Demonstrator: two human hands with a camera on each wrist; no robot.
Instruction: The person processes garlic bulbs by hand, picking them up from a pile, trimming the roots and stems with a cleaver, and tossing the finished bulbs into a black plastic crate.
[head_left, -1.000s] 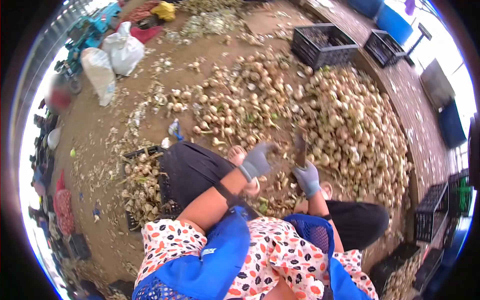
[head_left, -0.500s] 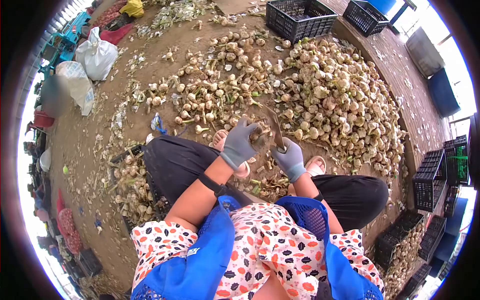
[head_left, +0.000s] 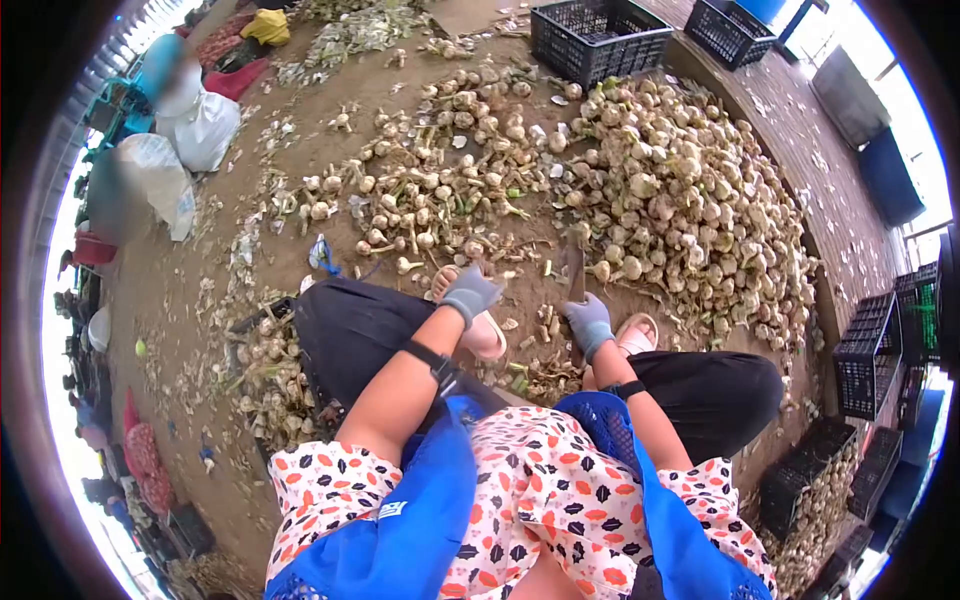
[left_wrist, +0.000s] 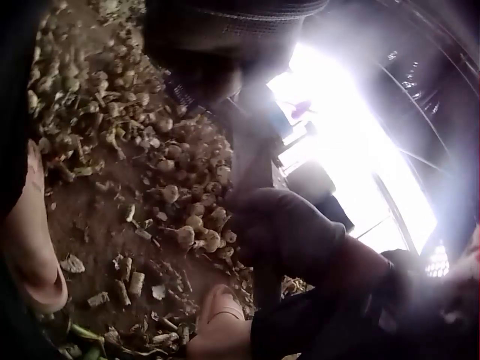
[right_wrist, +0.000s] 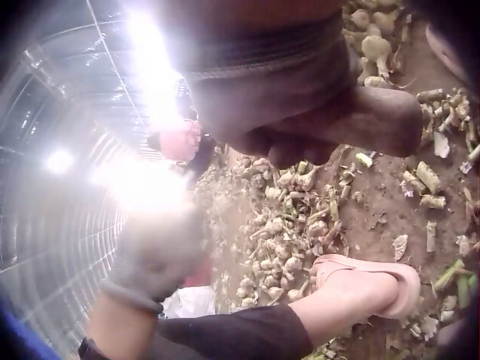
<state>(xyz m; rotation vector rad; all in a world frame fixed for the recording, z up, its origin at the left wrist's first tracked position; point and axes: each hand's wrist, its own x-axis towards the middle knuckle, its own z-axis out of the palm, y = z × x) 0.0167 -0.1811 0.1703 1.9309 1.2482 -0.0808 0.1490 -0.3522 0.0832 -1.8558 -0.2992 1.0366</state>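
Note:
My right hand (head_left: 588, 325), in a grey glove, grips a knife (head_left: 576, 268) with its broad blade standing up past the fist. In the left wrist view the blade (left_wrist: 251, 154) rises above that hand, and the end of the handle (right_wrist: 386, 120) sticks out of the fist in the right wrist view. My gloved left hand (head_left: 472, 295) is over the left foot, near scattered garlic bulbs (head_left: 425, 241); I cannot tell whether its fingers hold anything. A large heap of garlic (head_left: 690, 200) lies ahead to the right.
A black crate of trimmed garlic (head_left: 270, 375) stands beside the left knee. Another black crate (head_left: 600, 45) is behind the heap. Cut stems (right_wrist: 427, 176) litter the ground between the sandalled feet. White sacks (head_left: 205, 130) stand at far left, and more crates (head_left: 865, 355) at right.
Half a second ago my hands were close together, the left holding a garlic bulb beside the blade. Since then the left hand has moved left, away from the knife, while the blade has turned more upright.

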